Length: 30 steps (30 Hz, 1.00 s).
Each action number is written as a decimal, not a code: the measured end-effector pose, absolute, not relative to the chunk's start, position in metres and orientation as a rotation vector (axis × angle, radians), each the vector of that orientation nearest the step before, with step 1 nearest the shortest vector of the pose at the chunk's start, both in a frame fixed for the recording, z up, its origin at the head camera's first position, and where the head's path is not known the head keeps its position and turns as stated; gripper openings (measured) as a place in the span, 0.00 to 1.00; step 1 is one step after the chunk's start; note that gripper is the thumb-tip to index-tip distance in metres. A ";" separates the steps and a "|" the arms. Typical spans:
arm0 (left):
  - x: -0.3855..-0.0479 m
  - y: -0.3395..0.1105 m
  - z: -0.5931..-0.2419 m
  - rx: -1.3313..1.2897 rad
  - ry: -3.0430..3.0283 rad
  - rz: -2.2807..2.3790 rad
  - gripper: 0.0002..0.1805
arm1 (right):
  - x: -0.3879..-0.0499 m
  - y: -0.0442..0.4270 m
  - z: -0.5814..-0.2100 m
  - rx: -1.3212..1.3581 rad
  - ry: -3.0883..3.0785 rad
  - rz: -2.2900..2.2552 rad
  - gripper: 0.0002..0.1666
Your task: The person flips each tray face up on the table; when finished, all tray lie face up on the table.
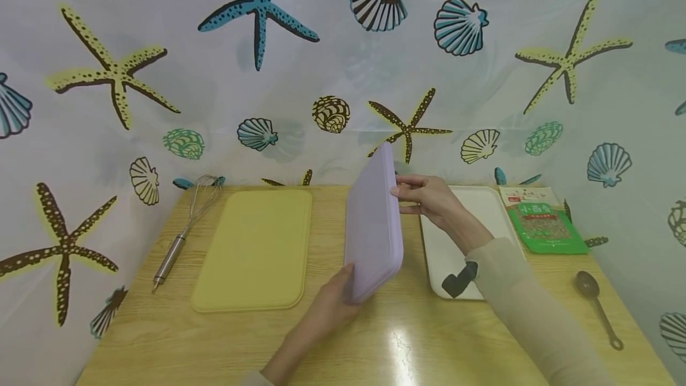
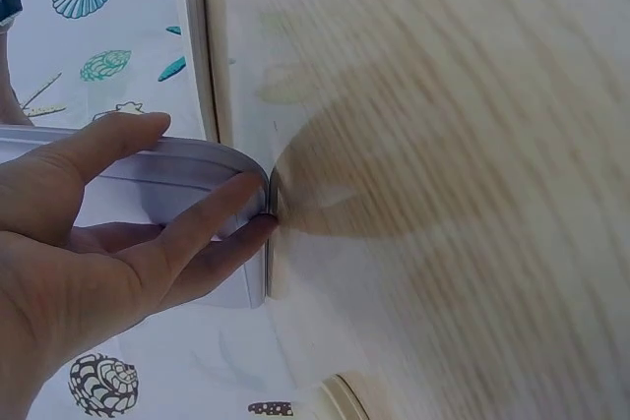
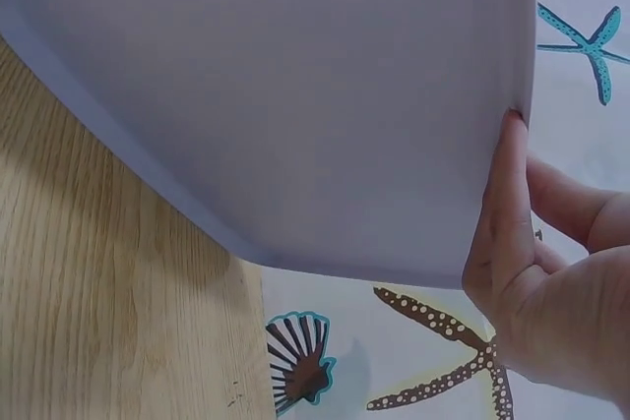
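Observation:
A light purple tray [image 1: 370,219] stands nearly upright on edge over the middle of the wooden table. My left hand [image 1: 333,298] grips its near lower corner; in the left wrist view the thumb lies over the rim and the other fingers [image 2: 187,233] spread along the opposite side. With thumb and fingers, my right hand [image 1: 431,198] pinches the rim on the right side, higher up. The right wrist view shows the tray's broad inner face [image 3: 295,115] and its raised rim. Whether its lower edge touches the table cannot be told.
A yellow tray [image 1: 254,249] lies to the left, with a metal whisk [image 1: 184,234] beyond it. On the right are a white tray [image 1: 482,213], partly behind my right forearm, a green seasoning packet [image 1: 546,225] and a dark spoon [image 1: 597,305]. A patterned curtain [image 1: 343,64] hangs behind.

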<state>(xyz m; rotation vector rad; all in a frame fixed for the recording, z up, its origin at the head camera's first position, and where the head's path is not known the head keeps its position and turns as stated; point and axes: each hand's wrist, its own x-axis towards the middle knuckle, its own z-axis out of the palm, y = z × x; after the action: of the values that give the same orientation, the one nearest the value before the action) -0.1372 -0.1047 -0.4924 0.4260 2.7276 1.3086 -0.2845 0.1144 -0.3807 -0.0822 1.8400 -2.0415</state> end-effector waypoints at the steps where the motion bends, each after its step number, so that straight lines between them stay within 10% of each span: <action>1: -0.137 -0.104 -0.492 0.429 2.732 1.310 0.45 | -0.284 0.114 -0.380 -0.086 1.841 -2.041 0.29; 30: -0.126 -0.086 -0.469 0.251 2.624 1.565 0.44 | -0.280 0.057 -0.360 -0.108 1.860 -2.021 0.27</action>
<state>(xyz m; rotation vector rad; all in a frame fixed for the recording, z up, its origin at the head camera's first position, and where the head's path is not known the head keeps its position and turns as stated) -0.1263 -0.0855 -0.4690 0.2509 2.6238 1.5653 -0.2799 0.0573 -0.3598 -0.1077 1.8599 -2.0211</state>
